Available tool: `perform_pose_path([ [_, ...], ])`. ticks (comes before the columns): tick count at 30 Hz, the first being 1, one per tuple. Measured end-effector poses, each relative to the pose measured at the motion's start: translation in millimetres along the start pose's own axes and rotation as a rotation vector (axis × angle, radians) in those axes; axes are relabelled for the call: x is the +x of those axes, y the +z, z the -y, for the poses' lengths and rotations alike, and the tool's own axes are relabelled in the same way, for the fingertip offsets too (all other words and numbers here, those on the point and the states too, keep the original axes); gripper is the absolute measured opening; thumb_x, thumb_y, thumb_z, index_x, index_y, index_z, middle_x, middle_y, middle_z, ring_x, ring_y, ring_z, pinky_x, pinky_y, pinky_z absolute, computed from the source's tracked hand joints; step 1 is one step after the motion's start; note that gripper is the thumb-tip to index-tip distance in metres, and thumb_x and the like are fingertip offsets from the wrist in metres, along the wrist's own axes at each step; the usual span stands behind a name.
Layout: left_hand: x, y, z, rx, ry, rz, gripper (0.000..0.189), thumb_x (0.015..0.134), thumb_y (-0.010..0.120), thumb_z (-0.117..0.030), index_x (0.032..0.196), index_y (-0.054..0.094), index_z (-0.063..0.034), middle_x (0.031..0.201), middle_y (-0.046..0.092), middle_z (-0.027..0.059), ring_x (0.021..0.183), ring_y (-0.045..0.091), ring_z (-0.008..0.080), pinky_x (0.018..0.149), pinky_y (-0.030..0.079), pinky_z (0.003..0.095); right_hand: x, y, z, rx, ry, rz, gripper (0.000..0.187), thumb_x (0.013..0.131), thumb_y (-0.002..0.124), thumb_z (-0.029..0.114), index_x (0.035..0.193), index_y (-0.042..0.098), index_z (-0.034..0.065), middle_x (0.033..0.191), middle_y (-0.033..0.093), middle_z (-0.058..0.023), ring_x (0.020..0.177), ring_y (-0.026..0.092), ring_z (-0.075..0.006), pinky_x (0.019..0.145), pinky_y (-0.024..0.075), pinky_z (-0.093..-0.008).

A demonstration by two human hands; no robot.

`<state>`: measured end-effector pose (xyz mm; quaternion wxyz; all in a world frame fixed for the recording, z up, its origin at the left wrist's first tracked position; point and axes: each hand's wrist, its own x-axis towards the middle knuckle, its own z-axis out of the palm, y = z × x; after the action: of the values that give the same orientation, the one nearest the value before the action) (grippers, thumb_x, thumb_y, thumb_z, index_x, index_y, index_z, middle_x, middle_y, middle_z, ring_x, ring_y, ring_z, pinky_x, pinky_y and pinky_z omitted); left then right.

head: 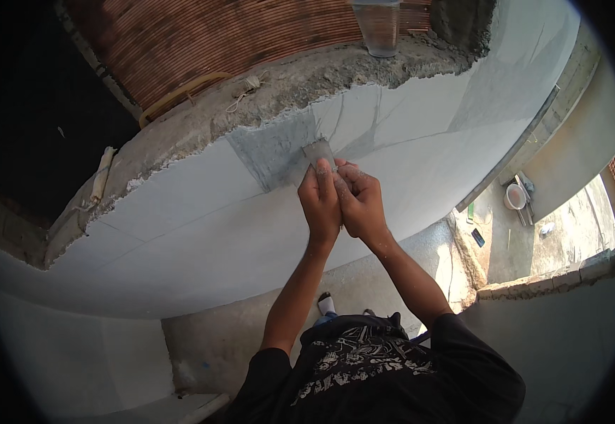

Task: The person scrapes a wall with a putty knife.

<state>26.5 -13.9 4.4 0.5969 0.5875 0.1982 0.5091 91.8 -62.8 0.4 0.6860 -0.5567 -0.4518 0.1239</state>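
Both hands meet on a small flat metal scraper (318,150), most of which is hidden by the fingers. My left hand (320,204) grips it with the thumb laid along the blade. Pressed against it, my right hand (361,199) closes its fingers around the lower part. Pale dust coats the fingers of both hands. The blade's edge lies at the right side of a grey patch (273,151) on the white wall (222,238), just below the rough top. Whether the edge touches the surface I cannot tell.
A clear plastic cup (383,40) stands on the rough cement ledge (307,85). String (253,83) and a pale stick (103,172) lie along it, beside a yellowish hose (180,95). Corrugated reddish roofing (244,37) is beyond. Below right are a bucket (515,197) and a phone-like object (478,237).
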Motion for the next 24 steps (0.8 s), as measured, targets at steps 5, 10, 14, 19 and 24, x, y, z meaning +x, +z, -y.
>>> perform_pose_path([
  [5, 2.1, 0.7, -22.0, 0.015, 0.043, 0.007, 0.046, 0.108, 0.038, -0.034, 0.095, 0.059, 0.0046, 0.088, 0.07, 0.0148, 0.076, 0.066, 0.016, 0.069, 0.054, 0.0295, 4.1, 1.6, 24.4, 0.023, -0.034, 0.023, 0.019, 0.094, 0.054, 0.008, 0.085, 0.062, -0.0077, 0.056, 0.049, -0.0116, 0.094, 0.064, -0.0173, 0.107, 0.0401, -0.0372],
  [10, -12.5, -10.9, 14.1, 0.082, 0.004, -0.021, 0.045, 0.108, 0.038, -0.034, 0.097, 0.06, 0.0041, 0.088, 0.07, 0.0147, 0.074, 0.065, 0.0155, 0.068, 0.054, 0.0285, -19.7, 7.2, -8.3, 0.013, 0.069, -0.004, 0.02, 0.094, 0.053, 0.006, 0.085, 0.063, -0.0091, 0.056, 0.051, -0.012, 0.102, 0.066, -0.0226, 0.111, 0.0372, -0.039],
  [14, 6.6, -3.4, -26.2, 0.066, 0.05, 0.001, 0.045, 0.107, 0.039, -0.034, 0.098, 0.06, 0.0042, 0.087, 0.07, 0.0139, 0.072, 0.065, 0.0153, 0.066, 0.054, 0.0278, 5.0, 7.9, 34.0, 0.161, 0.121, 0.017, 0.021, 0.094, 0.054, 0.008, 0.088, 0.064, -0.0086, 0.05, 0.047, -0.0059, 0.06, 0.045, -0.0077, 0.109, 0.0398, -0.035],
  [19, -15.7, -11.4, 18.3, 0.073, -0.018, -0.06, 0.04, 0.107, 0.04, -0.025, 0.091, 0.061, 0.0058, 0.084, 0.07, 0.0139, 0.073, 0.066, 0.0172, 0.07, 0.054, 0.0306, -14.1, 8.5, -10.9, 0.043, 0.057, 0.019, 0.021, 0.094, 0.054, 0.008, 0.086, 0.064, -0.0088, 0.047, 0.042, -0.004, 0.057, 0.041, -0.007, 0.109, 0.0391, -0.0345],
  [24, 4.2, 4.3, -40.9, 0.017, -0.025, -0.026, 0.04, 0.107, 0.038, -0.023, 0.091, 0.061, 0.0056, 0.082, 0.071, 0.0146, 0.073, 0.067, 0.0177, 0.069, 0.054, 0.0303, 4.5, 2.5, 35.7, 0.128, 0.051, 0.04, 0.02, 0.094, 0.053, 0.007, 0.088, 0.065, -0.0088, 0.05, 0.047, -0.0067, 0.08, 0.055, -0.0108, 0.112, 0.0343, -0.0366],
])
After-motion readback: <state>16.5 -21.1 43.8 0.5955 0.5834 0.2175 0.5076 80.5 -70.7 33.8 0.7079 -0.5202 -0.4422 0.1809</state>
